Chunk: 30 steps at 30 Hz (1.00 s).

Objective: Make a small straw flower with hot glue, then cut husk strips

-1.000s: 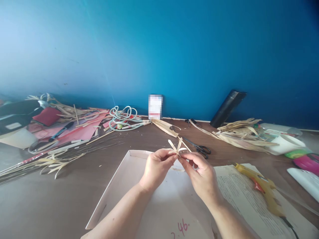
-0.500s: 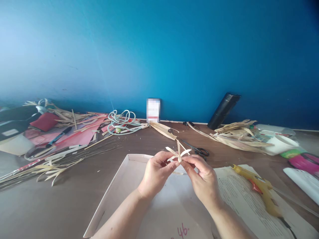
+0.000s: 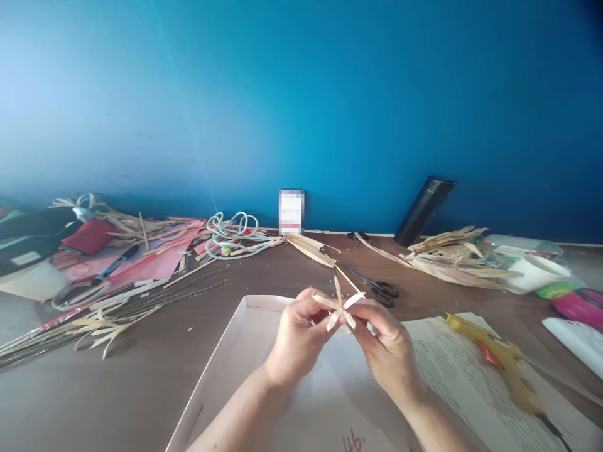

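A small pale flower [image 3: 340, 309], apparently of dried husk, has several narrow petals spread like a star. My left hand [image 3: 302, 336] pinches it from the left, with thumb and fingers closed near its centre. From the right, my right hand [image 3: 384, 339] is also closed on it, its fingertips close to the left thumb. The fingers hide the flower's underside. Both hands are above the far part of a shallow white box lid [image 3: 226, 370]. Black scissors [image 3: 384, 292] lie just beyond the right hand.
On the right, a yellow glue gun [image 3: 504, 361] rests on printed paper [image 3: 438, 370]. Dried husks [image 3: 452, 257] and a black cylinder [image 3: 424, 210] are at the back right. Leftward lie a coiled pale cable [image 3: 235, 235], thin wires [image 3: 188, 285] and pink paper [image 3: 164, 260].
The flower has tilted toward me, so its open star face now shows. Both hands stay closed on it, almost in place. The whole view has shifted slightly.
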{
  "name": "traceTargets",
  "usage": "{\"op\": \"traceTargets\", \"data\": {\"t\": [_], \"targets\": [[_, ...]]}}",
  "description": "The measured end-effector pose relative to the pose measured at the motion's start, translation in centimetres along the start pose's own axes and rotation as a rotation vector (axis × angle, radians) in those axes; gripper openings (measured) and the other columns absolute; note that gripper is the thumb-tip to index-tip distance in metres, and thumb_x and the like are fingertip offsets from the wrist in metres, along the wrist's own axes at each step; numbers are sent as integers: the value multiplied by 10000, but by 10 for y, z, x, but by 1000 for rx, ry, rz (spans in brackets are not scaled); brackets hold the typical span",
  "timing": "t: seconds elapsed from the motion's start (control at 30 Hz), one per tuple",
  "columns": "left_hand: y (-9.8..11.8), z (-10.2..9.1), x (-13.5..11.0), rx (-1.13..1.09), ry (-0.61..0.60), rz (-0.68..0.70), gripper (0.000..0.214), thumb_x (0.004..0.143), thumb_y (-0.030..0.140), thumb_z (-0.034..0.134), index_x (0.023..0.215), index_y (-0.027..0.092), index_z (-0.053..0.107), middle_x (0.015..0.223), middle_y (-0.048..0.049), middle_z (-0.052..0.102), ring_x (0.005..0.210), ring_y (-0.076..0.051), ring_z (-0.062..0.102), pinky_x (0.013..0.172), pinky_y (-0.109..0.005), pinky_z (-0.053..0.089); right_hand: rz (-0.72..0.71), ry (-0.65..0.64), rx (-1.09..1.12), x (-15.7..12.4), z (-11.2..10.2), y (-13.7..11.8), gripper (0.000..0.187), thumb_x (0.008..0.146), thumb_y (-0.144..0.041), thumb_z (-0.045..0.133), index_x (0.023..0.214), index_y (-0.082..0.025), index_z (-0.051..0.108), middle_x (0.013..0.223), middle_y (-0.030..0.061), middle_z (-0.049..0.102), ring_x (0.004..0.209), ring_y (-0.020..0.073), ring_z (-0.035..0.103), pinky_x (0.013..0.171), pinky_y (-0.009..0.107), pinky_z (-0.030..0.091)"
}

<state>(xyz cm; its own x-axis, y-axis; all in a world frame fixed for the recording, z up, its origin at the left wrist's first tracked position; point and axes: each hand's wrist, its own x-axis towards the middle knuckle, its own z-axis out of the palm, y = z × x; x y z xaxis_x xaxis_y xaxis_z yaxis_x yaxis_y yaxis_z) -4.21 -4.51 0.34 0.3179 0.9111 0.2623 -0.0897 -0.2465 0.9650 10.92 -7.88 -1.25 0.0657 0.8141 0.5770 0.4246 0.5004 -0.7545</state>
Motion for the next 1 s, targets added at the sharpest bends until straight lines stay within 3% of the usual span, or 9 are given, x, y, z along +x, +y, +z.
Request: {"op": "traceTargets", "data": {"t": [0.33, 0.63, 1.0], "targets": [[-4, 1, -2, 84, 21, 65, 86, 745, 258, 702, 795, 200, 743, 753, -14, 569, 641, -89, 521, 577, -192, 406, 36, -36, 43, -5, 0, 4, 118, 870, -160, 596, 891, -249, 670, 865, 8, 640, 814, 160, 606, 727, 281, 465], [-6, 2, -3, 224, 64, 310, 95, 788, 167, 642, 819, 197, 726, 741, -13, 605, 645, -83, 552, 570, -175, 419, 53, -70, 57, -5, -1, 3, 196, 886, -149, 562, 954, -280, 691, 878, 7, 639, 784, 156, 573, 733, 286, 456], [-3, 2, -4, 344, 97, 514, 103, 786, 94, 621, 816, 153, 700, 750, -37, 628, 654, -92, 584, 571, -181, 451, 11, -41, 39, -6, -1, 5, 170, 879, -139, 566, 888, -275, 668, 944, 19, 644, 859, 161, 602, 728, 269, 474]]}}
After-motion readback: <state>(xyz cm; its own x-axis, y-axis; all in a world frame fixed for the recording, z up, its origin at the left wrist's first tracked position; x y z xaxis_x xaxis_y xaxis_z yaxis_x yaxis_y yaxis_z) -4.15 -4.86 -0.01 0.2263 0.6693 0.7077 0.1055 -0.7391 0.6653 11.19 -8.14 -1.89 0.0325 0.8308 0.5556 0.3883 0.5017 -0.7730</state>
